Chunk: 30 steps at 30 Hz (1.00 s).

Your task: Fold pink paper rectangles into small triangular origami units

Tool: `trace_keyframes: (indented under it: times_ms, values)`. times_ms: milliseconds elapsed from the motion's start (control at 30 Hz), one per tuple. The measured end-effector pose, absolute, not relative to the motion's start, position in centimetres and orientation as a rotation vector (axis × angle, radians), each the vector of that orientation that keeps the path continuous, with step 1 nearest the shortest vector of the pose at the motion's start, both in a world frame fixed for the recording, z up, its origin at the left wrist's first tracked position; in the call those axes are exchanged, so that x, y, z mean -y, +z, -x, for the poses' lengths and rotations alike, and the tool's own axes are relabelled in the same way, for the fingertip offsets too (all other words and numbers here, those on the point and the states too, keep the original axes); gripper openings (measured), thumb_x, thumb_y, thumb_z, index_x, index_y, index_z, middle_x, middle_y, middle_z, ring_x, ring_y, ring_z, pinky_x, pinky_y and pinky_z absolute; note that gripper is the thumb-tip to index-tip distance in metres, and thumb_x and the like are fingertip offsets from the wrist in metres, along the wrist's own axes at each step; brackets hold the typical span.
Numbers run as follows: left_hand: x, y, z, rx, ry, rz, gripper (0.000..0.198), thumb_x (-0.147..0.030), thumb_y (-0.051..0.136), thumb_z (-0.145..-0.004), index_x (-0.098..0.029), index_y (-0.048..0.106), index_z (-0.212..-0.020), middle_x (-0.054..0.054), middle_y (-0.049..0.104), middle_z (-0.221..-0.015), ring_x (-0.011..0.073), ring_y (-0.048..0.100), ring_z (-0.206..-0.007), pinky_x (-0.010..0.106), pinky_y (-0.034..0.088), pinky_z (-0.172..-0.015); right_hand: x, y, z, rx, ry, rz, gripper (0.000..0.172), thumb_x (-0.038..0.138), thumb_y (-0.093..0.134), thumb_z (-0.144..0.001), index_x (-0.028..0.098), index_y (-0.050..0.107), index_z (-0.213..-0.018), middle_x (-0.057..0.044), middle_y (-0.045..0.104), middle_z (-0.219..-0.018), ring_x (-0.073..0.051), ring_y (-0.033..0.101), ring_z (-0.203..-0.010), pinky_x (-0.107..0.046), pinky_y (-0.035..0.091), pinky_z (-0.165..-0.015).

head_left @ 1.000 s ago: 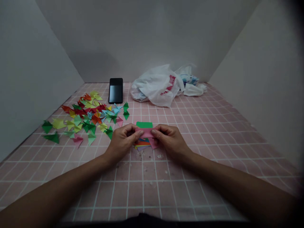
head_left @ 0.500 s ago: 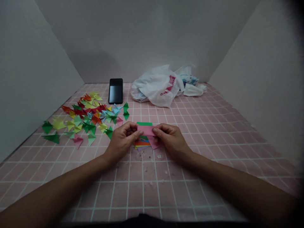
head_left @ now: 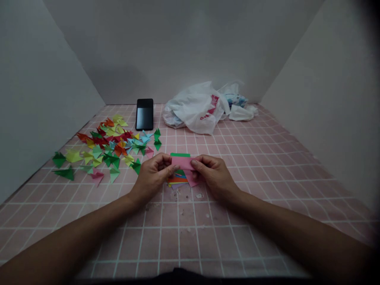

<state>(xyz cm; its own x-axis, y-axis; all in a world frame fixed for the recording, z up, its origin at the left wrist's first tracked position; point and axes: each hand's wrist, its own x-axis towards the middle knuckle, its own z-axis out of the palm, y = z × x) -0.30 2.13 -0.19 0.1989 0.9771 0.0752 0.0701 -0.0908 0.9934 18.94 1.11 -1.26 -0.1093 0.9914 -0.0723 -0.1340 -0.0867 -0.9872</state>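
Pink paper [head_left: 182, 162] has shifted slightly forward, now covering more of the green sheet [head_left: 180, 154] just beyond the grip. Left hand [head_left: 153, 177] and right hand [head_left: 215, 176] are both clenched on it. Many folded pieces [head_left: 103, 146] lie left of the grip; the sheet stack [head_left: 177, 179] beneath remains, partly hidden. Fingers hide the fold.

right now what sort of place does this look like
Probably a makeshift paper-craft corner at home: a small stack of coloured paper, folded origami shapes scattered across a pink grid-patterned surface, and a smartphone lying nearby.
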Motion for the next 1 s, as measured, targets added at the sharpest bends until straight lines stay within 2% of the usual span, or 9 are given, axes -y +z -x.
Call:
trace_keyframes:
  times_ms: [300, 567, 767, 900, 1000]
  values:
    - [-2.10, 0.22, 0.32, -1.135, 1.046, -1.424, 0.024, -0.034, 0.075, -0.077, -0.017, 0.059, -0.074, -0.002, 0.062, -0.061, 0.0100, 0.058, -0.053, 0.021, 0.049, -0.051, -1.11, -1.35, -18.83, 1.141, 1.438, 1.073, 0.027, 0.042, 0.073, -0.080, 0.019, 0.066, -0.070, 0.002, 0.060, -0.060, -0.011, 0.054, -0.054, -0.025, 0.045, -0.053]
    - [-2.10, 0.25, 0.38, -1.163, 1.033, -1.447, 0.025, -0.036, 0.073, -0.079, -0.018, 0.057, -0.070, -0.003, 0.058, -0.058, 0.0096, 0.052, -0.053, 0.021, 0.042, -0.050, -0.96, -1.22, -18.69, 1.162, 1.440, 1.071, 0.027, 0.044, 0.072, -0.079, 0.019, 0.065, -0.069, 0.002, 0.060, -0.060, -0.011, 0.054, -0.053, -0.025, 0.046, -0.051]
    - [-2.35, 0.10, 0.63, -1.131, 1.031, -1.502, 0.022, -0.036, 0.074, -0.077, -0.017, 0.064, -0.076, -0.001, 0.061, -0.069, 0.0119, 0.055, -0.063, 0.024, 0.045, -0.060, -0.90, -1.06, -18.73, 1.203, 1.424, 1.077, 0.027, 0.043, 0.071, -0.080, 0.020, 0.063, -0.069, 0.003, 0.058, -0.060, -0.010, 0.052, -0.052, -0.025, 0.044, -0.051]
    - [-2.18, 0.50, 0.57, -1.115, 0.953, -1.538, 0.020, -0.037, 0.072, -0.079, -0.017, 0.069, -0.084, 0.000, 0.064, -0.073, 0.0128, 0.056, -0.065, 0.023, 0.045, -0.060, -0.81, -0.74, -18.92, 1.359, 1.383, 1.069, 0.026, 0.040, 0.067, -0.085, 0.020, 0.062, -0.069, 0.003, 0.059, -0.059, -0.011, 0.052, -0.054, -0.027, 0.043, -0.055]
    - [-2.05, 0.79, 0.54, -1.145, 0.895, -1.621, 0.020, -0.036, 0.068, -0.082, -0.016, 0.070, -0.080, 0.000, 0.063, -0.071, 0.0121, 0.053, -0.064, 0.023, 0.042, -0.058, -0.74, -0.76, -19.06, 1.482, 1.323, 1.068, 0.027, 0.036, 0.064, -0.089, 0.019, 0.063, -0.068, 0.002, 0.059, -0.059, -0.011, 0.052, -0.056, -0.028, 0.041, -0.059]
